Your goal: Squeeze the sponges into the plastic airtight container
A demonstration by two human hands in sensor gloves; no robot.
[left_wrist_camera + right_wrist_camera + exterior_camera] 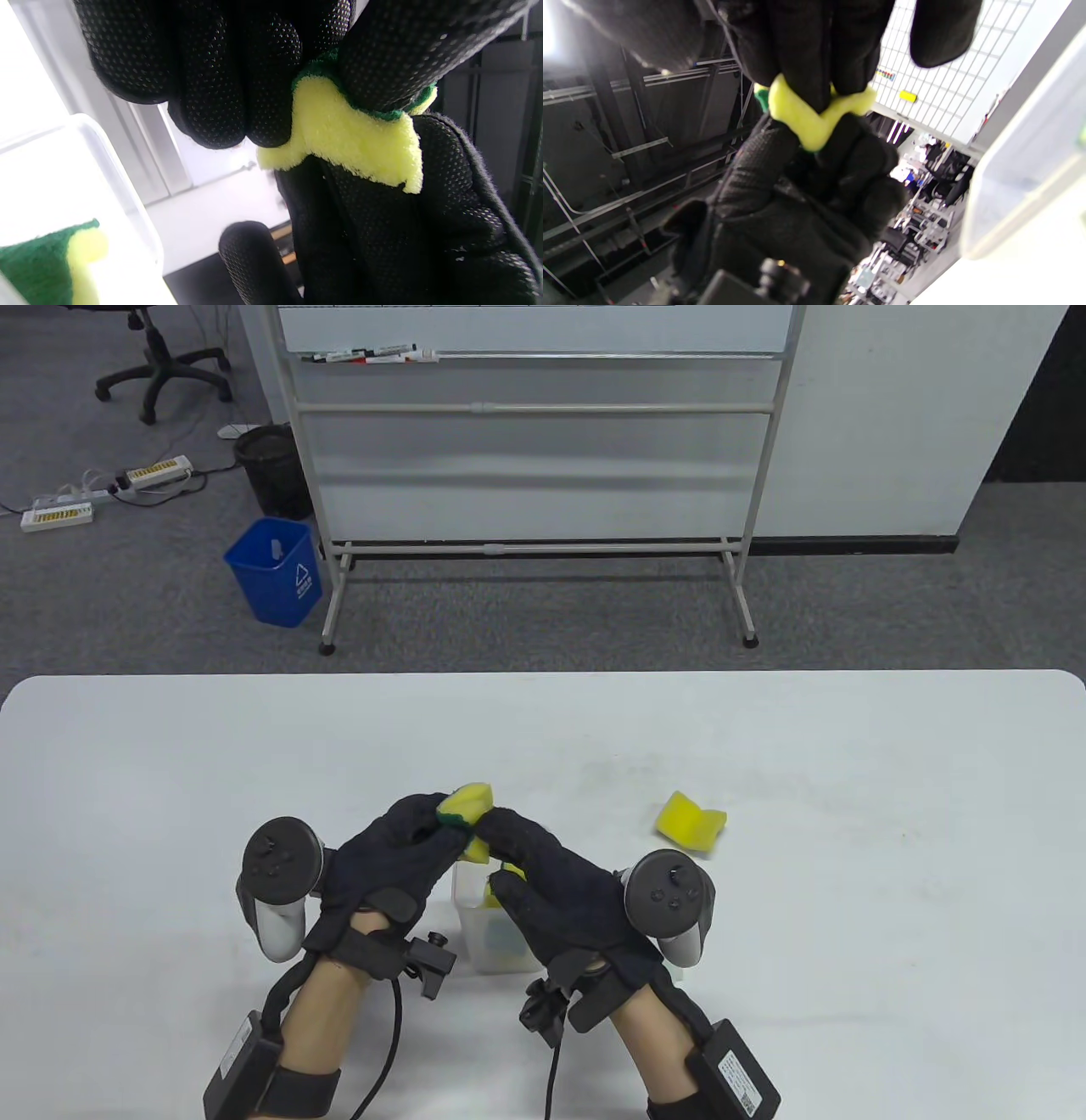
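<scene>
Both hands hold one yellow sponge with a green scouring side just above the clear plastic container. My left hand pinches it from the left and my right hand grips it from the right, so the sponge is squashed between the fingers. Another yellow-and-green sponge sits inside the container. A third yellow sponge lies bent on the table to the right of the hands.
The white table stretches wide around the hands. Beyond its far edge stand a whiteboard frame, a blue bin and a black bin on the grey floor.
</scene>
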